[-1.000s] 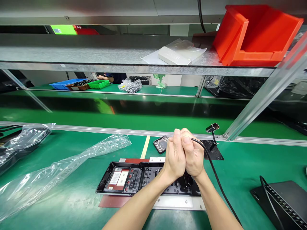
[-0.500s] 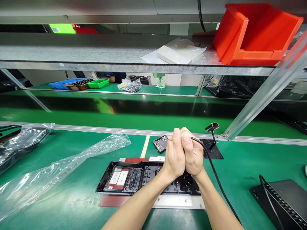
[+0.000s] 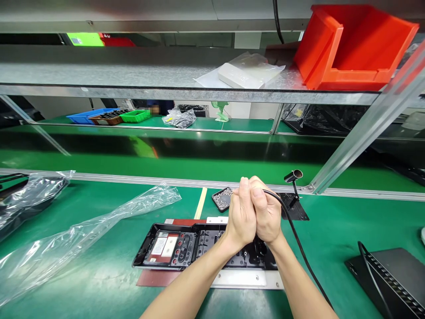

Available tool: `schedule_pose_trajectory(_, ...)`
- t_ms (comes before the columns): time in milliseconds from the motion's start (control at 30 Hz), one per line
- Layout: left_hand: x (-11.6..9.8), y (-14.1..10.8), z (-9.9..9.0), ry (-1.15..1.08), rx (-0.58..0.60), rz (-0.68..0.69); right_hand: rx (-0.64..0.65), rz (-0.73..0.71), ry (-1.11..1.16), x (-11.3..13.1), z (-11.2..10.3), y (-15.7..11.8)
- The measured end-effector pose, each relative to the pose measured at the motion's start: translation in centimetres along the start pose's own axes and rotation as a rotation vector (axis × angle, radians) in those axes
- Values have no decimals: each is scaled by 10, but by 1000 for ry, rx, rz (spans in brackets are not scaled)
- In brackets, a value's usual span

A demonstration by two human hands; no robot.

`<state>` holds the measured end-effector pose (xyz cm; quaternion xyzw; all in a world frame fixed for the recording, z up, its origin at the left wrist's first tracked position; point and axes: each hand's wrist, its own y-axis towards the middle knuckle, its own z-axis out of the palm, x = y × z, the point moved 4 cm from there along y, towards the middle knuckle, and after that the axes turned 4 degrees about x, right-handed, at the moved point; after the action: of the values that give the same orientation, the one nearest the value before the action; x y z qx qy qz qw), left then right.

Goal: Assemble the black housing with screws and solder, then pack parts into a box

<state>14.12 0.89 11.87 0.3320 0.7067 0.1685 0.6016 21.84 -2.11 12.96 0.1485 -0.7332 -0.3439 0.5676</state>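
My left hand point(image 3: 241, 217) and my right hand point(image 3: 267, 212) are closed in fists pressed side by side, thumbs up. A black cable point(image 3: 296, 235) runs into my right hand's grip at the top and trails down to the lower right. Whatever else the fists enclose is hidden. Below them lies a long black plastic housing point(image 3: 189, 249), open side up, with ribs, holes and labels inside; my hands and forearms cover its right part. It rests on a fixture plate point(image 3: 239, 279) with white and reddish strips. Just behind my left hand is a small black tray of screws point(image 3: 222, 199).
A black stand with a tube holder point(image 3: 294, 176) stands right of my hands. Clear plastic film point(image 3: 99, 228) and a bagged black part point(image 3: 36, 199) lie left. A black device point(image 3: 392, 274) sits lower right. Overhead, a shelf point(image 3: 133, 66) carries a red bin point(image 3: 358, 48).
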Motion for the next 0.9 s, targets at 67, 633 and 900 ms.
schedule_pose_trajectory(67,-2,1,0,-24,20,5,1,-5,5,0,0,0)
schedule_pose_trajectory(633,5,-4,1,65,-24,4,6,12,22,-2,0,-1)
schedule_pose_trajectory(900,3,-4,1,56,0,20,6,9,25,-1,0,-1)
